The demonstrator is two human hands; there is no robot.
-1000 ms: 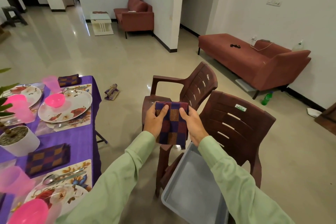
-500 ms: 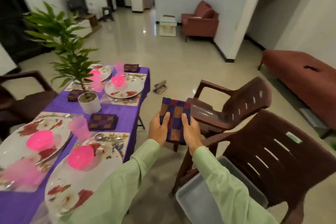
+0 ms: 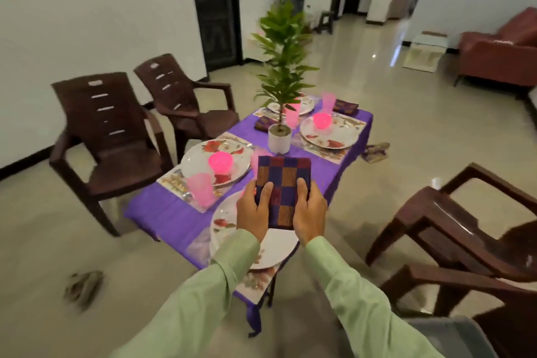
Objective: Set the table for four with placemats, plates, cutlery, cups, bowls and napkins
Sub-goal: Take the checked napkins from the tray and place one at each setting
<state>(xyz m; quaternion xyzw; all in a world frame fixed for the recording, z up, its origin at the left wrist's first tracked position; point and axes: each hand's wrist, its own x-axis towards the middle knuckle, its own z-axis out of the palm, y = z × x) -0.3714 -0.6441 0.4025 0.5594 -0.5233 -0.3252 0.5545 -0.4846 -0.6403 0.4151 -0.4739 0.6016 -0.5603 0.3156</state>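
the surface, draped in a purple cloth, runs from just under my arms away toward 12 o'clock. two brown plastic chairs stand along its 10 o'clock side, and two more brown chairs are at 3 o'clock, apart from the surface. a red armchair sits far off at 2 o'clock. a potted plant in a white pot stands upright near the middle of the surface, at 12 o'clock.

four floral plates are laid, each on a placemat: the near plate is directly below my hands, a left plate at 11 o'clock, a far right plate at 1 o'clock, and a far plate behind the plant.

the checked napkin, purple and orange and folded flat, is in the air over the near plate, at the centre of my view. my left hand holds its left edge and my right hand its right edge; the fingers of both hands are closed on it, with the thumbs pressed on its top face. two other napkins lie on the surface: one at the far 1 o'clock corner and one just left of the pot.

a pink bowl rests on the left plate and another pink bowl on the far right plate. a pink cup stands beside the left plate, at its near edge.
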